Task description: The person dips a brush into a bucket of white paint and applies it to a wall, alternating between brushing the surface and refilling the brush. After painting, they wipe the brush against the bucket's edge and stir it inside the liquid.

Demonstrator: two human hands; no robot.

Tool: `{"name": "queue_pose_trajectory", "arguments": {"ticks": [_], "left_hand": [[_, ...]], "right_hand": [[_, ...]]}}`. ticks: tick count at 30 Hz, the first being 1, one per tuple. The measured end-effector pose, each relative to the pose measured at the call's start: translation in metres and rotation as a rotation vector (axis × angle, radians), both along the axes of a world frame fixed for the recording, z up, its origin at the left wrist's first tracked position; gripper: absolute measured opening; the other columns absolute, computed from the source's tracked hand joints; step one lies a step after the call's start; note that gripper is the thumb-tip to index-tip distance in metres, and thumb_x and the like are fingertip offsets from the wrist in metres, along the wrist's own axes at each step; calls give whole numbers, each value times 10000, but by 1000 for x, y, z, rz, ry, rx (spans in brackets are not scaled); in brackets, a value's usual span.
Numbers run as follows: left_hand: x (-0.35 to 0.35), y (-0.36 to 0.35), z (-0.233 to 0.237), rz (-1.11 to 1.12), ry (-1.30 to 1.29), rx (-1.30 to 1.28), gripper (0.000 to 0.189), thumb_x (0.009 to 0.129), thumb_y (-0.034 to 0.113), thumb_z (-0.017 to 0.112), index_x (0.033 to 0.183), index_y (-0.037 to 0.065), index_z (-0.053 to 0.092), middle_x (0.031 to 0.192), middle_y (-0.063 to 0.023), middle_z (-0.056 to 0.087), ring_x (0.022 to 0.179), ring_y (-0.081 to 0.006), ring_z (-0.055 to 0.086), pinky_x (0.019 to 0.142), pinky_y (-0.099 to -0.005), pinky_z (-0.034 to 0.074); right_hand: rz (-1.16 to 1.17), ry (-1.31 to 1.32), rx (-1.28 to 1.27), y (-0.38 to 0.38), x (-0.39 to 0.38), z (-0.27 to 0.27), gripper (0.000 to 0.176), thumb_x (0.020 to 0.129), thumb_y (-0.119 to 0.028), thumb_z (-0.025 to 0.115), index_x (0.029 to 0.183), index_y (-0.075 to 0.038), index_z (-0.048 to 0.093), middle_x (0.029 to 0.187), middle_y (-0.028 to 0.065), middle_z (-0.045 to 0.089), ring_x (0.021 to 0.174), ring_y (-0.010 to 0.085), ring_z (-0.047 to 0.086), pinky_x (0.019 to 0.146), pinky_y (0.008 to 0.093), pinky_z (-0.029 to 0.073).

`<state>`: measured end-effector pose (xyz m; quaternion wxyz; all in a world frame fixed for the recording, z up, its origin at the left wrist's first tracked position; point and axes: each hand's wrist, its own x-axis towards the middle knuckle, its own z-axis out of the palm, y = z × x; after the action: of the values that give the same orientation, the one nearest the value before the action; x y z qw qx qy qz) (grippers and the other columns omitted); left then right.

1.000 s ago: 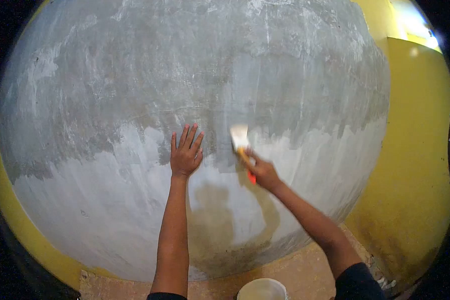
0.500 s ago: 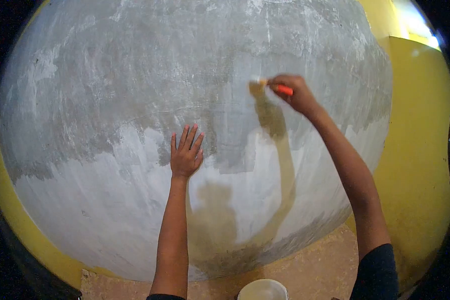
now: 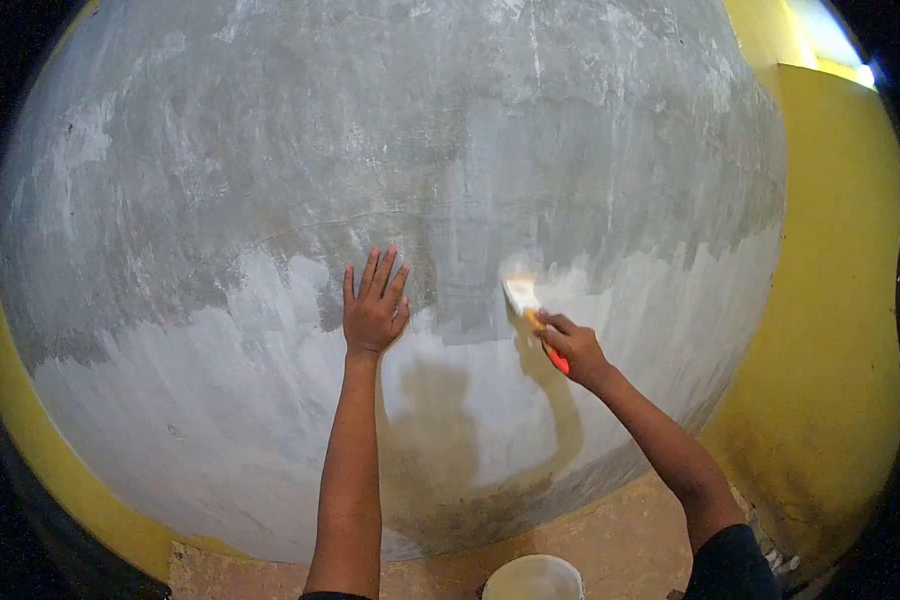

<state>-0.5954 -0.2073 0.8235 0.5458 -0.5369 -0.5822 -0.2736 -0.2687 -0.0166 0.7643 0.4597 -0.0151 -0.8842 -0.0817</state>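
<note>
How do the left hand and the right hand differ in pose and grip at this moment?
The left hand lies flat on the wall with fingers spread; the right hand is closed around a brush. The left hand holds nothing; the right hand grips the brush's orange handle, bristles at the wall. Both hands are bare and reach the same grey wall.

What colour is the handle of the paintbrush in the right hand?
Orange-red handle on the flat white-bristled paintbrush gripped by the right hand; head view.
</note>
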Motion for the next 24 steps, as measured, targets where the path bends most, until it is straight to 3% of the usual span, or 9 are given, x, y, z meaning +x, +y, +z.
{"name": "queue_pose_trajectory", "arguments": {"ticks": [2, 5, 8, 12, 15, 17, 19, 22, 24], "left_hand": [[0, 1, 0, -6, 8, 4, 539, 874, 248, 585, 1411, 216, 552, 1594, -5, 389, 1496, -223, 310, 1232, -540, 137], [-2, 2, -1, -14, 15, -1, 543, 879, 243, 586, 1418, 206, 542, 1600, -21, 379, 1502, -245, 295, 1225, -560, 130], [-2, 3, -3, -10, 16, -13, 553, 884, 238, 587, 1433, 200, 525, 1607, -35, 367, 1510, -268, 277, 1218, -582, 126], [-3, 3, -2, -8, 22, -12, 573, 873, 228, 596, 1440, 198, 518, 1607, -40, 367, 1511, -271, 273, 1216, -584, 131], [-2, 2, -2, -1, 19, -18, 574, 873, 226, 599, 1440, 196, 519, 1608, -44, 365, 1509, -274, 279, 1216, -581, 135], [-1, 1, 0, -4, 11, -27, 588, 876, 225, 597, 1456, 199, 499, 1610, -46, 361, 1508, -276, 282, 1217, -580, 127], [-1, 1, -2, -1, 4, -34, 604, 880, 224, 595, 1472, 203, 478, 1612, -48, 357, 1507, -277, 285, 1218, -579, 120], [-7, 5, -3, -30, 6, 15, 550, 916, 253, 541, 1455, 161, 484, 1595, -46, 383, 1494, -258, 311, 1226, -559, 132], [-11, 7, -4, -145, -103, 250, 565, 938, 253, 509, 1485, 131, 438, 1603, -79, 364, 1497, -294, 301, 1223, -565, 124]], "right_hand": [[17, -45, -18, -5, 14, -1, 325, 847, -81, 679, 1169, -118, 669, 1301, 149, 633, 938, 337, 715, 767, 387, 602], [111, -170, -122, -3, 32, 49, 270, 856, -113, 688, 1126, -106, 677, 1192, 104, 688, 956, 324, 698, 761, 395, 583], [97, -139, 34, 31, 31, 140, 209, 893, -85, 663, 1095, -49, 707, 1096, 142, 716, 1022, 326, 692, 882, 390, 548], [158, 87, 53, 32, 37, 260, 159, 856, -68, 704, 1007, -26, 727, 1023, 150, 733, 909, 308, 713, 812, 364, 556], [151, 281, 108, 19, 35, 262, 177, 843, -26, 712, 1019, -24, 725, 1025, 150, 737, 902, 301, 720, 792, 353, 565], [196, 398, 212, 8, 21, 237, 190, 843, 0, 705, 1031, -17, 716, 1041, 162, 733, 913, 302, 725, 794, 356, 572], [268, 370, 144, -11, 6, 209, 185, 843, 0, 689, 1026, -17, 715, 1046, 172, 727, 918, 314, 721, 798, 366, 570], [393, 78, -18, -49, -19, 176, 198, 810, -43, 708, 1008, -29, 715, 999, 155, 722, 894, 333, 701, 796, 406, 552], [430, -148, -95, -68, -37, 157, 199, 793, -50, 731, 991, -31, 715, 983, 144, 725, 892, 321, 700, 807, 404, 550]]}}
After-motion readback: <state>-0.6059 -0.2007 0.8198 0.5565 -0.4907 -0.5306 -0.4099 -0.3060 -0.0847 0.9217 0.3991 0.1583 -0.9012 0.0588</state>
